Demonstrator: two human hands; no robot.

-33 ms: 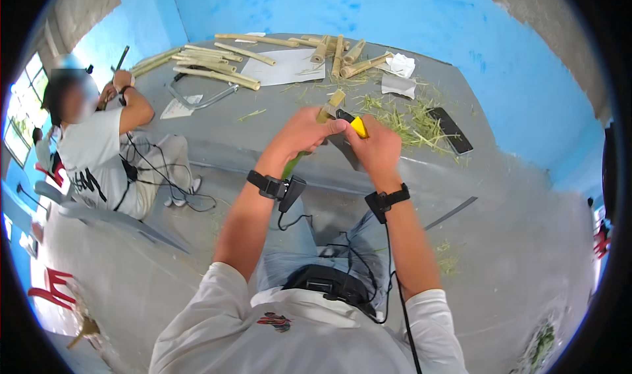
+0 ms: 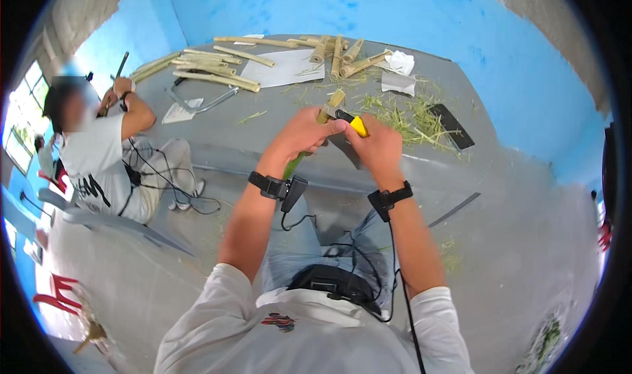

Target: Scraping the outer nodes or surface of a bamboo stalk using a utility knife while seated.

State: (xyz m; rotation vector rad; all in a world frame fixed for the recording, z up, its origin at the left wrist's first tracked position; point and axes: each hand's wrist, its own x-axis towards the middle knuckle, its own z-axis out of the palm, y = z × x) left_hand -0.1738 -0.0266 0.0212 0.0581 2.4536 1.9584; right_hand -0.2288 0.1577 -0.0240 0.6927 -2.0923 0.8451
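Note:
Over the near edge of the table, my left hand is closed round a bamboo stick. The stick's pale end points up and away, and a green part shows below my wrist. My right hand grips a yellow and black knife, its black part pressed against the bamboo. My hands meet at the stick, the left thumb touching the knife; the blade's edge is hidden. Between and below them shows a dark grey flat shape that I cannot make out.
Cut bamboo sticks and short bamboo tubes lie at the back of the grey table. Green shavings, a black phone, white paper and a hacksaw frame lie there too. A person sits at the left.

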